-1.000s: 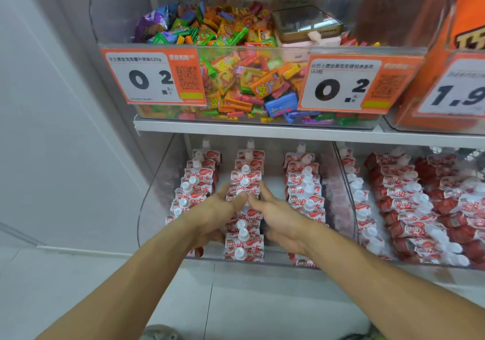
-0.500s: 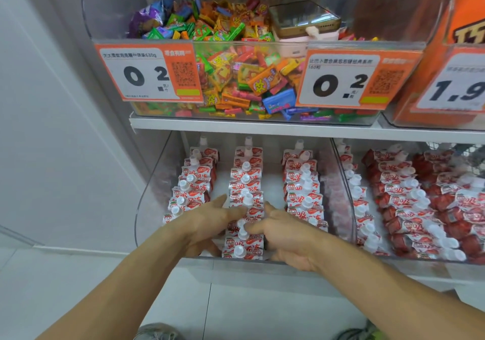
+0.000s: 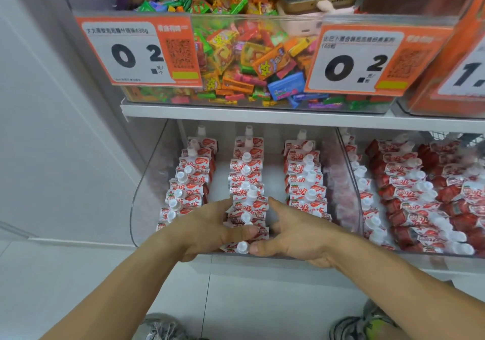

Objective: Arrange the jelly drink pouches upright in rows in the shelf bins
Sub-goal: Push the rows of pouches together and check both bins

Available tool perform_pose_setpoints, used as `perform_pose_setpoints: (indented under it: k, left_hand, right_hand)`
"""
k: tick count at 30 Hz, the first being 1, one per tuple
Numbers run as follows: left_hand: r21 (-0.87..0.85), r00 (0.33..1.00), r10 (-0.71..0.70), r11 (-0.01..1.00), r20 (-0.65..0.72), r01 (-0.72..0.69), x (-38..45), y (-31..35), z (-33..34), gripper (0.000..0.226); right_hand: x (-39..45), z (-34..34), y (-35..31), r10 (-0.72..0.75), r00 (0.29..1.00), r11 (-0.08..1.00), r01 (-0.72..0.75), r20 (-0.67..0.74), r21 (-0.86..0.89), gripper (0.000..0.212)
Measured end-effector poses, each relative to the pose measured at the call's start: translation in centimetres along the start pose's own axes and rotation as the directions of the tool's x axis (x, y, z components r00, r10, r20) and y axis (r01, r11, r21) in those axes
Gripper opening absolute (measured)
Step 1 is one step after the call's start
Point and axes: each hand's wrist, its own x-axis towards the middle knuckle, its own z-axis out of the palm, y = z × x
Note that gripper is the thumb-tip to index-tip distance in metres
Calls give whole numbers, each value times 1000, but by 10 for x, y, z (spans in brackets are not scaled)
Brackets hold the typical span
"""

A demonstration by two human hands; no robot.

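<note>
Your shoes [image 3: 367, 324] show at the bottom, on the white floor. Your left hand [image 3: 207, 228] and right hand [image 3: 296, 234] bracket the front of the middle row of jelly drink pouches [image 3: 246, 208] at the front edge of the clear shelf bin [image 3: 147, 190]. Your left fingers curl against the row's left side with the thumb laid across the front pouches; your right thumb and fingers pinch the front pouch by its cap. Left and right rows stand upright beside it. The neighbouring bin [image 3: 420, 195] holds looser pouches. Above, a candy bin [image 3: 262, 59] carries two price tags.
</note>
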Motion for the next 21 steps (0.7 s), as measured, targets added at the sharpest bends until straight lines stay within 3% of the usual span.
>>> perform_pose_setpoints:
  k: [5,10,21]
  left_hand:
    - [-49,1000,-4,999,-14,4,0,2,2,33]
    - [-66,999,-32,997,-11,32,-4,4,-6,35]
    - [-12,996,-76,997,-35,76,-5,7,-3,35]
  right_hand:
    - [5,6,1,-27,998,999,25,-49,-33,87]
    - [-2,0,-3,18,1000,996,-18,-2,87,79]
    - [-4,3,-10,95,995,991,-98,33,93,68]
